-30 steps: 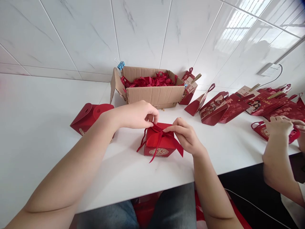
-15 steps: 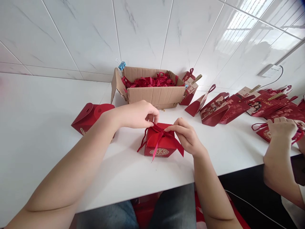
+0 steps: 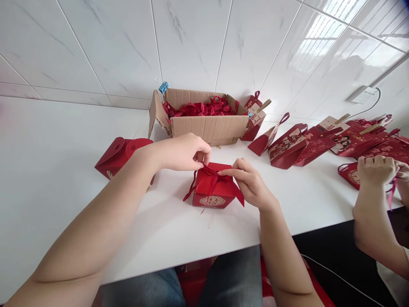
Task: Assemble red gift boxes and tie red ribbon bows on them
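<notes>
The left hand (image 3: 194,150) is pinching red ribbon (image 3: 239,197) by the favour box (image 3: 204,185), left of the knot (image 3: 217,175); the right hand (image 3: 249,182), nearer it, is pinching too.

Your left forearm (image 3: 96,217) hides the lower part of the left-hand red box (image 3: 116,155). Your left grip (image 3: 190,151) covers the bit of ribbon (image 3: 214,178) it pinches. The right edge cuts off a co-worker's farther hand (image 3: 403,170). The golden speck (image 3: 219,147) by the carton (image 3: 207,128) is too small to identify.
</notes>
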{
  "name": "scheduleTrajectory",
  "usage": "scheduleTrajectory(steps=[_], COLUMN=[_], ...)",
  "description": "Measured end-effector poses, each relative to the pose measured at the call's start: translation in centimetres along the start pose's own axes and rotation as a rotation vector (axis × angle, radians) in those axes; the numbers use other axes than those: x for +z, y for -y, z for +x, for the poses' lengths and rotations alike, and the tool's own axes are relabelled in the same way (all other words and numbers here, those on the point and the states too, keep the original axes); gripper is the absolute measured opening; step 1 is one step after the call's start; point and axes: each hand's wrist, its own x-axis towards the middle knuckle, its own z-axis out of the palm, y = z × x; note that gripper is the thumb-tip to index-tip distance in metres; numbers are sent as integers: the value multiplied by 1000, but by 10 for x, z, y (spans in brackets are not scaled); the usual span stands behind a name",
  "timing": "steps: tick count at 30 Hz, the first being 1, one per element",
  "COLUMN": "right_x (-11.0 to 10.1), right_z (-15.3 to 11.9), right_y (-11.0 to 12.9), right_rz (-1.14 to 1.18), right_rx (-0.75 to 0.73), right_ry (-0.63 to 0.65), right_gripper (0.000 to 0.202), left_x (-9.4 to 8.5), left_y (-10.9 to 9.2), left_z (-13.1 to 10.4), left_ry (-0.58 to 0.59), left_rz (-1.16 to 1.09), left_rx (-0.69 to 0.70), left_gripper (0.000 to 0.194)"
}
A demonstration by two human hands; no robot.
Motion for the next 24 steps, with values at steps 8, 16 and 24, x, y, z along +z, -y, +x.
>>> scheduleTrajectory(steps=[8, 16, 24], right_x=[-2, -1, 9], right_z=[-1, 1, 4], right_y=[0, 0, 2], right_rz=[-58, -64, -157], right_rx=[10, 9, 97], right_ry=[62, -54, -347], right_gripper=[41, 39, 21], left_x=[2, -1, 18], left_y=[6, 8, -12], left_z=[3, 1, 9], left_ry=[30, 4, -134], left_rz=[6, 63, -44], left_rx=[-65, -69, 44], left_gripper=[15, 21, 30])
